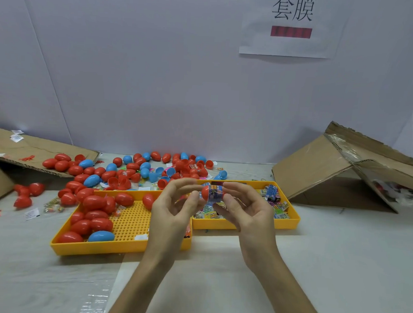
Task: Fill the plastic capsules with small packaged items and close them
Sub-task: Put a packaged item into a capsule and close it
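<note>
Thumb and forefinger of the left hand (172,209) pinched a red capsule half (205,192), raised above the surface between both hands. The right hand (248,210) gripped a small printed packet (215,191) with thumb and forefinger, and the packet sat partly inside the capsule half's open mouth. Under the left hand and out to its left lay a yellow tray (90,248) holding closed capsules (96,222), mostly red with one blue. Below and beyond the right hand stood a second yellow tray (290,221) with more packets (273,194). Beyond the left hand, loose red and blue capsules (138,167) were scattered on the surface. A tilted cardboard box (314,165) stood well to the right of the right hand, and flattened cardboard (35,149) lay far left of the left hand.
</note>
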Demonstrator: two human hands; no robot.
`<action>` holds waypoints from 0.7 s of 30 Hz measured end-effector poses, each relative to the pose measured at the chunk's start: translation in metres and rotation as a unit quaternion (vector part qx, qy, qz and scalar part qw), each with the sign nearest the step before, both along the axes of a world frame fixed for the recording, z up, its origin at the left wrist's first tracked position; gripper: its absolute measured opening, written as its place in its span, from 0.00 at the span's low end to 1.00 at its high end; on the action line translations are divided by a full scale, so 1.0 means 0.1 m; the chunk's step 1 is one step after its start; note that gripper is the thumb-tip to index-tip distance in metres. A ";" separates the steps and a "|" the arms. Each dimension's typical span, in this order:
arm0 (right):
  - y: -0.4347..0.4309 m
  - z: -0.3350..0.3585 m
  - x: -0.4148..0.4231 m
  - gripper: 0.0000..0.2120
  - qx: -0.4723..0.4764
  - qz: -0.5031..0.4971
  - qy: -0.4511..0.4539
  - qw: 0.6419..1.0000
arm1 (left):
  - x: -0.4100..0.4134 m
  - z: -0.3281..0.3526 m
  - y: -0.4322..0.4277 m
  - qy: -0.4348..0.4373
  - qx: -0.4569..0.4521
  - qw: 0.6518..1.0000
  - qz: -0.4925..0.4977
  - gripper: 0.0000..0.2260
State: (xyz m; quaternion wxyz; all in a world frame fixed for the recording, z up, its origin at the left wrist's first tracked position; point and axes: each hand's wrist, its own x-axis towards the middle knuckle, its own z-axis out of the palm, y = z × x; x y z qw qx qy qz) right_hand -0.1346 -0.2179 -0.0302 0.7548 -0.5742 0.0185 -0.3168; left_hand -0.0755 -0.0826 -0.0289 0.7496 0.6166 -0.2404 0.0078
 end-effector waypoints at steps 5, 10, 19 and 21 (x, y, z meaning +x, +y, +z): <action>0.00 0.04 -0.02 0.08 -0.022 0.014 0.016 1.000 | -0.03 0.03 0.01 -0.037 0.040 0.998 -0.031 0.17; -0.02 0.06 -0.03 0.09 -0.024 0.037 0.048 0.998 | -0.04 0.04 0.00 -0.045 0.029 0.998 -0.014 0.15; -0.07 0.08 -0.04 0.13 0.036 0.084 0.069 0.993 | -0.07 0.13 0.05 -0.024 -0.012 0.997 -0.074 0.13; -0.07 0.09 -0.04 0.13 0.036 0.095 0.074 0.992 | -0.07 0.12 0.05 -0.020 -0.016 0.997 -0.073 0.12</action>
